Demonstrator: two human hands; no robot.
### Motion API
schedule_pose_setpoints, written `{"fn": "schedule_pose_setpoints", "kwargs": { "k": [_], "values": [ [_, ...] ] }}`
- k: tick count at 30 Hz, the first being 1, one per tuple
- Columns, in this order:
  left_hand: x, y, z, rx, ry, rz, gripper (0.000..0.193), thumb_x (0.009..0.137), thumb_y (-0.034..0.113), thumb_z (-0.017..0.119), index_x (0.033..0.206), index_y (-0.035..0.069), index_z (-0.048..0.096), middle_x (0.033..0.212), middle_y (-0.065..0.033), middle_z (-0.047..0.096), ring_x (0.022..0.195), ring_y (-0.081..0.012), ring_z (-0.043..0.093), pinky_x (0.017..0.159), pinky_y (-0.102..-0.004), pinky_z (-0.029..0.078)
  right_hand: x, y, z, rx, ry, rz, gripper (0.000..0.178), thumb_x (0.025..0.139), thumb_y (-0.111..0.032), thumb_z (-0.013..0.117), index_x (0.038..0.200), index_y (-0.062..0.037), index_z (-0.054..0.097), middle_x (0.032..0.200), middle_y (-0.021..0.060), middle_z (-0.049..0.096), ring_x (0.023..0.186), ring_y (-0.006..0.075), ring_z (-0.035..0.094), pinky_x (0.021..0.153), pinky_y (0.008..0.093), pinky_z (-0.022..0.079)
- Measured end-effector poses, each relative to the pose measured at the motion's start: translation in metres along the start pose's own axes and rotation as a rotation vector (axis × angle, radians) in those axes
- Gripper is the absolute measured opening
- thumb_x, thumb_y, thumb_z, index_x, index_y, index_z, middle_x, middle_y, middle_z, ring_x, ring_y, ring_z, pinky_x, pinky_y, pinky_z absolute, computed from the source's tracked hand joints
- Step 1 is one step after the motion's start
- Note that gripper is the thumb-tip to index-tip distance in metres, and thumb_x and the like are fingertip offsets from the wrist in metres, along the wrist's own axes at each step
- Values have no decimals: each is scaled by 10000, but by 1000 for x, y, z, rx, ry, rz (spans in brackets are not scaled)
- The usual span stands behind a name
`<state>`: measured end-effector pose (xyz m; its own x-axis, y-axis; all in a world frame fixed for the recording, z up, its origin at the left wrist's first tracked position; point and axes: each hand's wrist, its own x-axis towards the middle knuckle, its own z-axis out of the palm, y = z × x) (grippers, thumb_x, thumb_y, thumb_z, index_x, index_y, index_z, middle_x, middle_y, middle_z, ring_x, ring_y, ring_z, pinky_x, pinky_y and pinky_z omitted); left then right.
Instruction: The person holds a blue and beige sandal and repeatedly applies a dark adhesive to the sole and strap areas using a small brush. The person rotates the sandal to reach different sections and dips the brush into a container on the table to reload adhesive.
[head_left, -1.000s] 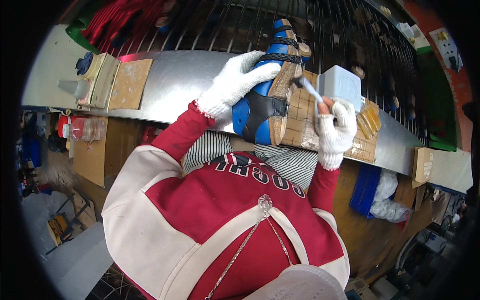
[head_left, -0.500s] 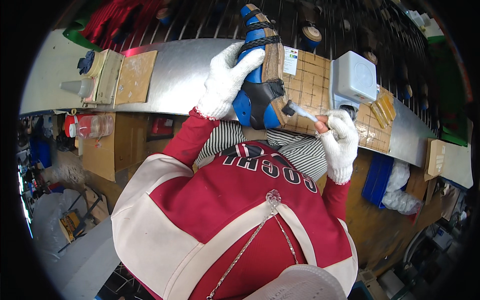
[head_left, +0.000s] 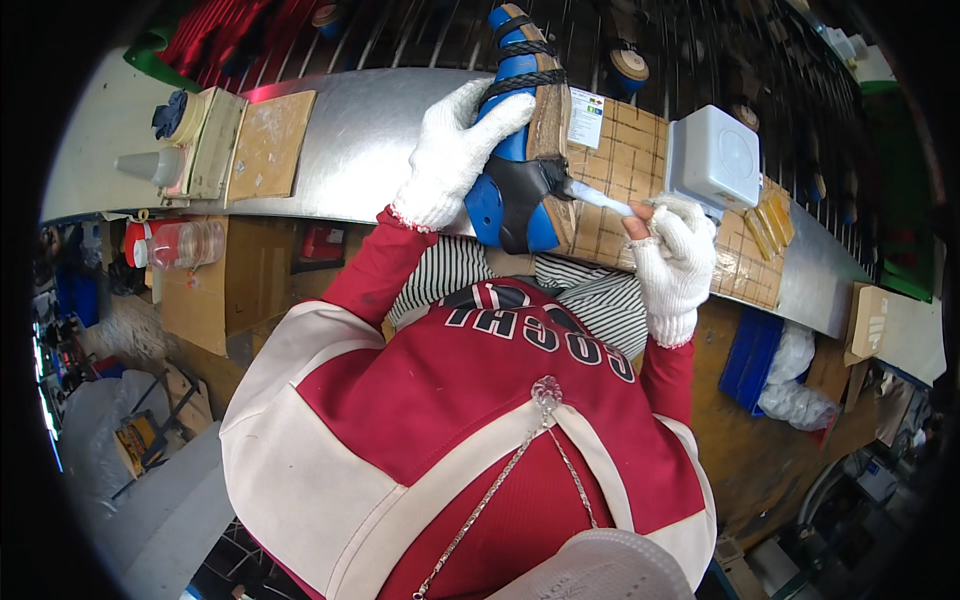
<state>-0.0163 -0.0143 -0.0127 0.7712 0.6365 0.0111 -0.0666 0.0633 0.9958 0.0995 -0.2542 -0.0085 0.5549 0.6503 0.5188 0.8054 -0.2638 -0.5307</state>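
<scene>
Board: on the far left, a tan board lies on the metal tabletop, well apart from the work.
Left hand: the white-gloved left hand has its fingers clamped around the shoe's left side, thumb lying across the blue face.
Shoe: the blue shoe form with black straps and a brown sole is held up over the tabletop, one end pointing far toward the rack, the other near, just above the striped lap.
Brush: the pale-handled brush reaches in from the right – its tip has just shifted from the sole's near end to farther up, against the wide black strap, so the stroke now bears where strap meets sole edge. The bristles blend into the black; I can't make them out.
Right hand: the right hand pinches the brush handle between bare-tipped fingers, the others curled.
Container: a pale grey container stands on the cardboard, beyond the right hand.
Amber block: farther right – a yellowish block, just beside the container.
</scene>
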Motion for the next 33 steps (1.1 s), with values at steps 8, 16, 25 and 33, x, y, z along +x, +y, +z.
{"fn": "schedule_pose_setpoints", "kwargs": {
  "k": [8,16,25,33],
  "values": [
    [15,5,3,-135,20,-162,670,896,406,757,1326,-72,567,1222,-174,670,1066,-201,674,954,-313,543,0,9,-1,454,-153,239,173,815,-64,800,951,34,756,975,88,617,893,167,609,695,273,515],
    [26,3,13,-386,-194,-436,602,985,468,607,1382,19,548,1240,-143,675,1031,-200,705,893,-334,598,12,14,-5,420,-47,114,181,802,-33,805,974,8,766,983,87,617,895,173,612,722,275,508],
    [26,-13,32,-24,-553,136,438,991,247,619,1374,40,573,1216,-127,692,1033,-225,707,908,-330,589,42,10,-9,411,-39,41,209,762,-109,836,943,-20,777,951,94,654,943,216,618,796,331,492],
    [-13,-13,12,-618,-540,-521,384,1005,183,594,1338,-4,556,890,-217,705,677,-244,706,572,-289,623,49,9,-9,265,-109,-79,194,744,-162,830,918,-86,791,930,56,678,909,228,608,804,348,464]
  ]
}}
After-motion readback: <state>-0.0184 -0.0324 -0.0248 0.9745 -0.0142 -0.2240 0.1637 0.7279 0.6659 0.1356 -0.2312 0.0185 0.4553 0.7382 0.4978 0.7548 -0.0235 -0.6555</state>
